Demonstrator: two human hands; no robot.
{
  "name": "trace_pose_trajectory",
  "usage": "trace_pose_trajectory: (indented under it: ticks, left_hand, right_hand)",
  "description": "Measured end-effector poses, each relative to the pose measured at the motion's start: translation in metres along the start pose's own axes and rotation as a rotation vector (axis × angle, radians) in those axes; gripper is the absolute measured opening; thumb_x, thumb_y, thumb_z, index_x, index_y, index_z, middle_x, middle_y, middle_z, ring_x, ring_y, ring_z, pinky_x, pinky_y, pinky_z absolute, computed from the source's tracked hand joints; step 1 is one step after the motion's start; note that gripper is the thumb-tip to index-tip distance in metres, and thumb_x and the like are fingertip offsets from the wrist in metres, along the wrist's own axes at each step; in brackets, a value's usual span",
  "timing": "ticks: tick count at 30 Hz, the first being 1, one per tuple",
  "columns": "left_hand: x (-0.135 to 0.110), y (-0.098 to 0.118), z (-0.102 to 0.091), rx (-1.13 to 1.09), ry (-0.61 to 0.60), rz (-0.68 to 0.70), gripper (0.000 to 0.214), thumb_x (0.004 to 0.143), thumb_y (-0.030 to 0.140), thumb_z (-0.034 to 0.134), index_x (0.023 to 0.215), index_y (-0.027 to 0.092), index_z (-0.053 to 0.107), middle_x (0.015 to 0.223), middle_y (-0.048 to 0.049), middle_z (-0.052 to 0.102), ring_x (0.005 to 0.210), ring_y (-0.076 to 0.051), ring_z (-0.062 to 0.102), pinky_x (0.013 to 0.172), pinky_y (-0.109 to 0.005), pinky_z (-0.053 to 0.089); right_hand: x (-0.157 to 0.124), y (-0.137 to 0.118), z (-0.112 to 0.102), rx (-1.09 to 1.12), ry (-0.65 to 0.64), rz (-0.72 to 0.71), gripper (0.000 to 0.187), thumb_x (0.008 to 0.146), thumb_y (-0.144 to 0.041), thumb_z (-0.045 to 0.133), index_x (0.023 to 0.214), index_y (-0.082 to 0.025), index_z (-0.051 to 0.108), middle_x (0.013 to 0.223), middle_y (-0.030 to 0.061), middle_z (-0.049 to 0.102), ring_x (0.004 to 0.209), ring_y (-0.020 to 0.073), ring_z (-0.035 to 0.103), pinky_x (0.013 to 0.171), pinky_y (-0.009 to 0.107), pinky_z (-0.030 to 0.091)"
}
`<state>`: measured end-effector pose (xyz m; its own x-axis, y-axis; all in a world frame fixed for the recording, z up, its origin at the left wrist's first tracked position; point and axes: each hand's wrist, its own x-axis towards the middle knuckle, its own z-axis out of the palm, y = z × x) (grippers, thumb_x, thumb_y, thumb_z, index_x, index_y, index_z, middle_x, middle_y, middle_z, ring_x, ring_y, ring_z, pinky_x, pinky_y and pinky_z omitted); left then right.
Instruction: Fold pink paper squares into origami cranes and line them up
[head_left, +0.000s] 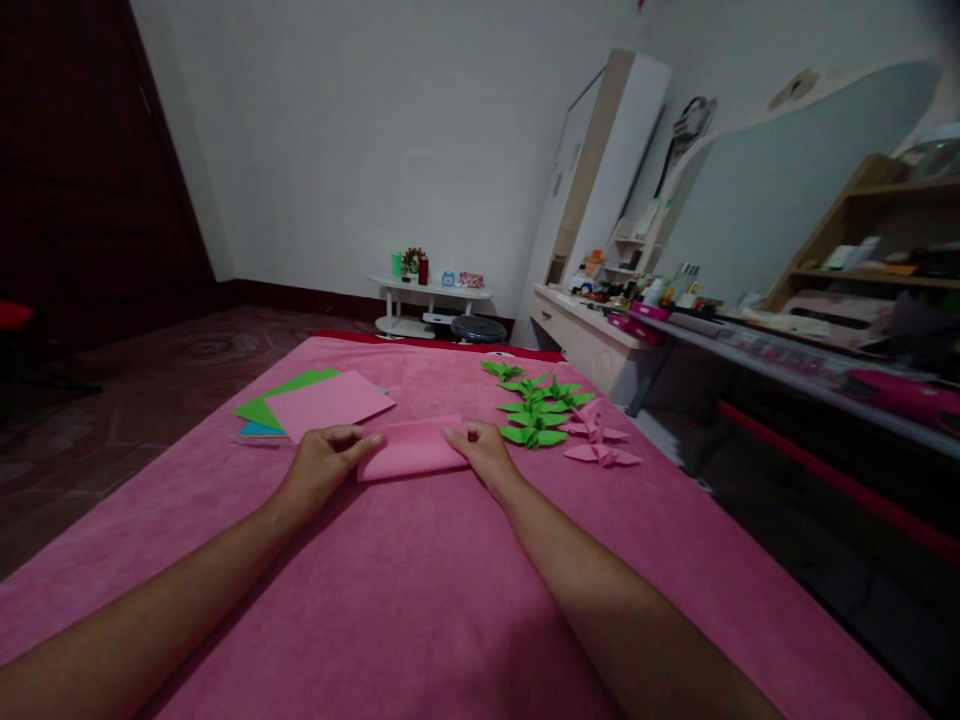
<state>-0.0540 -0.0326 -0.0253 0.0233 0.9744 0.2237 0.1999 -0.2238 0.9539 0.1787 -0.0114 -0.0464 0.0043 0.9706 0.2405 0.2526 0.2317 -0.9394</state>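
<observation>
A sheet of pink paper (pixel 414 450), bent over into a wide rectangle, is held low over the pink cloth between both hands. My left hand (pixel 328 462) pinches its left end, thumb on top. At the right end my right hand (pixel 480 450) grips the paper the same way, fingers behind it. Just beyond my left hand lies a stack of coloured paper, with a pink sheet (pixel 330 402) on top and a green sheet (pixel 262 408) under it. To the right of my right hand stand several folded green paper cranes (pixel 532 432) and a few pink paper cranes (pixel 602 454).
The pink cloth (pixel 420 600) covers the surface under my arms. Past its far edge stands a small white table (pixel 427 288) with a green cup and flowers. Along the right runs a cluttered dressing table (pixel 592 330) with a mirror. A dark door (pixel 82 150) is at left.
</observation>
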Motion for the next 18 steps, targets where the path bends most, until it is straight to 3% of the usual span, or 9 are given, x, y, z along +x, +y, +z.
trace_pose_trajectory:
  ticks: [11, 18]
  left_hand:
    - [0.0006, -0.0056, 0.0000, -0.031, 0.027, 0.038, 0.033, 0.066, 0.044, 0.065, 0.061, 0.011, 0.065, 0.054, -0.0004, 0.057, 0.051, -0.010, 0.046, 0.049, -0.021, 0.035]
    - [0.0000, 0.0001, 0.0009, -0.044, 0.018, 0.058, 0.035, 0.066, 0.043, 0.065, 0.049, 0.013, 0.056, 0.046, 0.0014, 0.050, 0.046, -0.008, 0.042, 0.048, -0.020, 0.032]
  right_hand:
    - [-0.0056, -0.0068, 0.0028, -0.111, 0.108, -0.134, 0.040, 0.066, -0.041, 0.064, 0.049, -0.019, 0.036, 0.052, -0.0056, 0.026, 0.051, 0.0080, 0.024, 0.046, 0.022, 0.019]
    - [-0.0043, -0.0054, 0.0007, -0.066, 0.098, -0.114, 0.037, 0.064, -0.042, 0.066, 0.050, -0.018, 0.041, 0.051, -0.0058, 0.030, 0.049, 0.0078, 0.027, 0.046, 0.022, 0.019]
